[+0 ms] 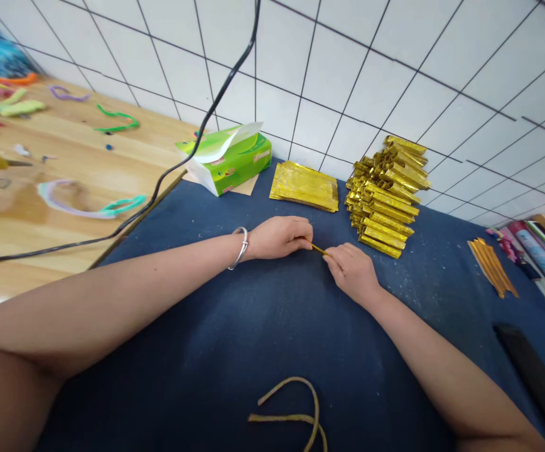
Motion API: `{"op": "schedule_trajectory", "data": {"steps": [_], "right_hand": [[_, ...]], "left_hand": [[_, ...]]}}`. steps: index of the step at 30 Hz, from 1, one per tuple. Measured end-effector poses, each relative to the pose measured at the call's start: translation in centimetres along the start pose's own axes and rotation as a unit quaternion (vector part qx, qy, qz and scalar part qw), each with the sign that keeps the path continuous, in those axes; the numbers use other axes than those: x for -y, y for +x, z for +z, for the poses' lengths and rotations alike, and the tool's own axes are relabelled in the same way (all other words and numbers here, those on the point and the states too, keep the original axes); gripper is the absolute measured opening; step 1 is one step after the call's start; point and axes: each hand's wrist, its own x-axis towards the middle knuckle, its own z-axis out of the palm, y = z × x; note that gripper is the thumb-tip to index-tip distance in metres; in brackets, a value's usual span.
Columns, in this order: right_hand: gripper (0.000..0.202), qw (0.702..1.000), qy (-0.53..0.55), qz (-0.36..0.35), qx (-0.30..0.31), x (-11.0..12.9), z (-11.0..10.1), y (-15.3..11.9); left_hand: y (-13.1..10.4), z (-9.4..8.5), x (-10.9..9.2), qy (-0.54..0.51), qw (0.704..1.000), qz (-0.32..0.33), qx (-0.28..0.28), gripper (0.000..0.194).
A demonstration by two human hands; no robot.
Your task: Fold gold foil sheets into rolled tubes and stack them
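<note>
A thin gold strip (318,249) is stretched between my two hands, low over the dark blue table cover (235,326). My left hand (282,237), with a silver bangle at the wrist, pinches one end. The other end sits in the closed fingers of my right hand (351,270). Just beyond them lies a flat pile of gold foil sheets (304,186). To its right rises a heap of folded gold foil pieces (388,198). Both ends of the strip are partly hidden by my fingers.
A green tissue box (235,160) stands at the back, and a black cable (178,164) hangs across the left. Two bent tan cords (296,380) lie near the front. Orange-gold strips (493,269), books (543,260) and a black object (531,376) are at right.
</note>
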Motion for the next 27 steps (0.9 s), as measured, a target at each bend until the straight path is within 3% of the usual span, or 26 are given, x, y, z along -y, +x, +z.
{"op": "schedule_trajectory", "data": {"steps": [27], "right_hand": [[0.022,0.999,-0.018,-0.044,0.005,0.7,-0.5,0.3]], "left_hand": [[0.2,1.3,-1.4,0.059,0.997,0.04,0.035,0.018]]}}
